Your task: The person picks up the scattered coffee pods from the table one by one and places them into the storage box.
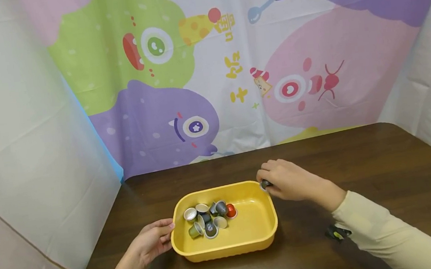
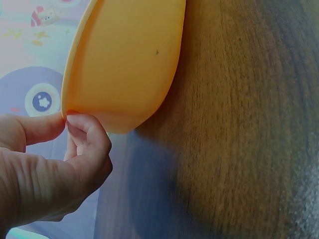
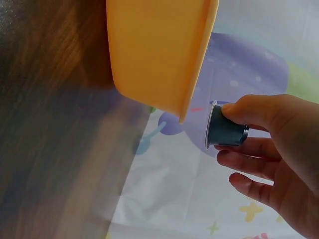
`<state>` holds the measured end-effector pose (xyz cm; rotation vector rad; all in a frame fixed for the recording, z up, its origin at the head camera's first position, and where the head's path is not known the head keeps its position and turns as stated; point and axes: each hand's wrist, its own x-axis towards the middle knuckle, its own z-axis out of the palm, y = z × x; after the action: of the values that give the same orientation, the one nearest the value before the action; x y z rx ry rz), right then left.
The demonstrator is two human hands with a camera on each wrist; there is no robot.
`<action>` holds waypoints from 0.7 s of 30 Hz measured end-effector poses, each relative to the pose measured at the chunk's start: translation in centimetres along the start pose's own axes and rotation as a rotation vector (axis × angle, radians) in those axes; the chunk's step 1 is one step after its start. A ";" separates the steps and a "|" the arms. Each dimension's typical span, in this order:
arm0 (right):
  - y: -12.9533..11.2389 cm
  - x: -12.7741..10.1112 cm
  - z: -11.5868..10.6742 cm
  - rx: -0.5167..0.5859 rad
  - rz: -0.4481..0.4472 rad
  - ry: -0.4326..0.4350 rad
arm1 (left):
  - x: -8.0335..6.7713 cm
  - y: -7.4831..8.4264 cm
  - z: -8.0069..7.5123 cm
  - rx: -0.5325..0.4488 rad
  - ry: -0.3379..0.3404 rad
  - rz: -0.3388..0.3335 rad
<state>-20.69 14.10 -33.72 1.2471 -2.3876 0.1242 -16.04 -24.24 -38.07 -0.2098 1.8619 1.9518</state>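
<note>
A yellow plastic tub (image 1: 264, 228) (image 2: 124, 59) (image 3: 154, 55) sits on the dark wooden table (image 1: 380, 165). Several coffee capsules (image 1: 209, 220) lie in its left half, most grey or silver, one red (image 1: 230, 210). My left hand (image 1: 152, 242) (image 2: 67, 132) pinches the tub's left rim between thumb and fingers. My right hand (image 1: 287, 179) (image 3: 269, 144) pinches a dark grey capsule (image 1: 265, 184) (image 3: 225, 127) just above the tub's far right corner, its silver rim toward the tub.
A small black and green object (image 1: 337, 232) lies on the table by my right forearm. A colourful cartoon cloth (image 1: 208, 65) hangs behind the table, and white sheets hang at both sides.
</note>
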 end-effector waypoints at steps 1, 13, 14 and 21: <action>-0.1 0.0 0.0 -0.001 0.001 -0.004 | 0.0 0.0 0.0 0.000 0.000 0.000; -1.3 1.1 0.1 0.032 0.006 -0.091 | -0.1 0.1 0.1 -0.007 0.003 -0.002; -1.4 1.2 0.0 0.038 0.007 -0.099 | -0.2 0.1 0.1 -0.006 0.003 -0.002; -2.0 2.3 -0.4 0.068 0.009 -0.162 | -0.1 0.1 0.0 -0.004 -0.005 -0.005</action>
<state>-20.07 11.27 -32.67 1.3238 -2.5458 0.1122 -16.02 -24.25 -37.98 -0.2099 1.8531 1.9513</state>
